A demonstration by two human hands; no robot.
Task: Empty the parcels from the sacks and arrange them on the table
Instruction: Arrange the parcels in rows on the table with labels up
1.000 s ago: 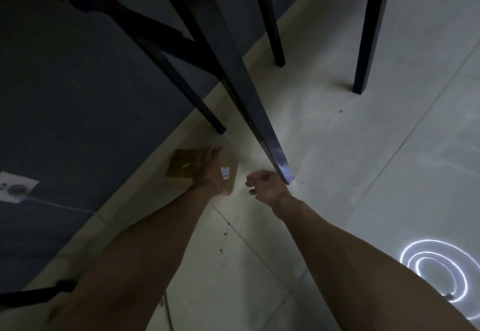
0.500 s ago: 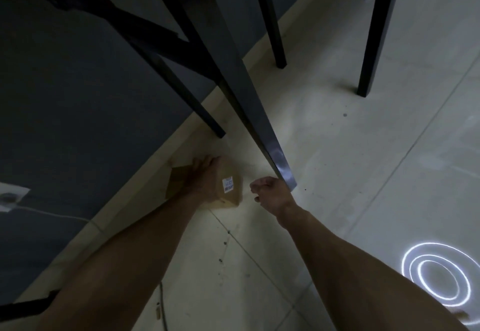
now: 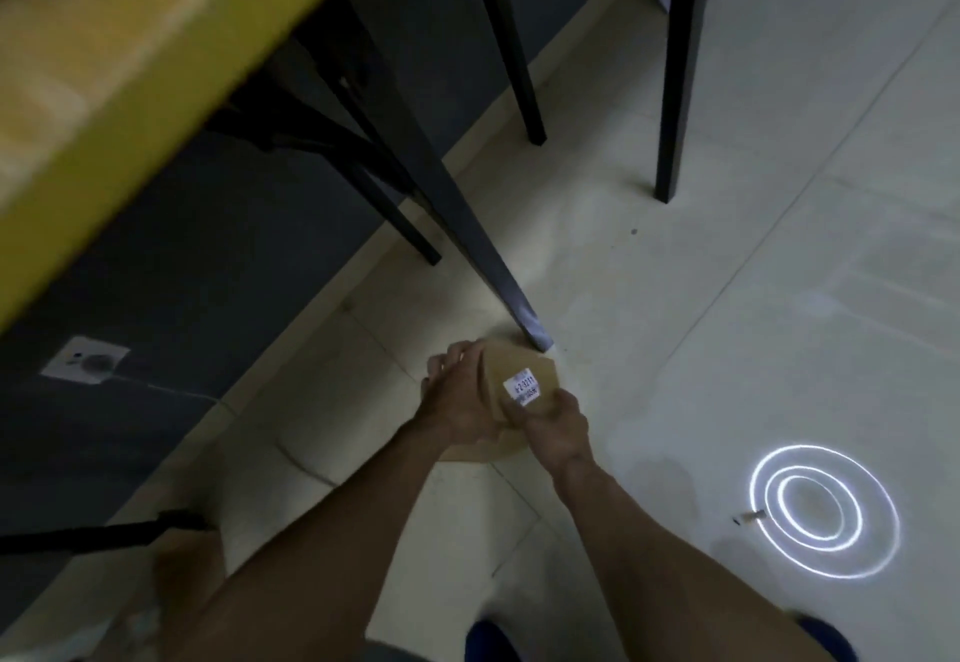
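A small brown cardboard parcel (image 3: 519, 370) with a white label is held low above the floor, close to the foot of a black table leg (image 3: 457, 225). My left hand (image 3: 457, 401) grips its left side, fingers curled over the top edge. My right hand (image 3: 556, 427) holds its lower right corner, covering part of the label. More brown cardboard (image 3: 478, 448) shows under both hands; whether it is a second parcel I cannot tell. The yellow edge of the table (image 3: 104, 53) crosses the upper left. No sack is in view.
Several black table and chair legs (image 3: 680, 64) stand on the pale tiled floor. A dark wall with a white socket (image 3: 85, 362) and cable runs along the left. Bright light rings (image 3: 823, 511) lie on the floor at the right, with a small bit of debris (image 3: 753, 517) beside them.
The parcel came up off the floor by the wall and moved right. My right hand, which hung loose, closed onto its corner. The view rose, so the yellow table edge appeared.
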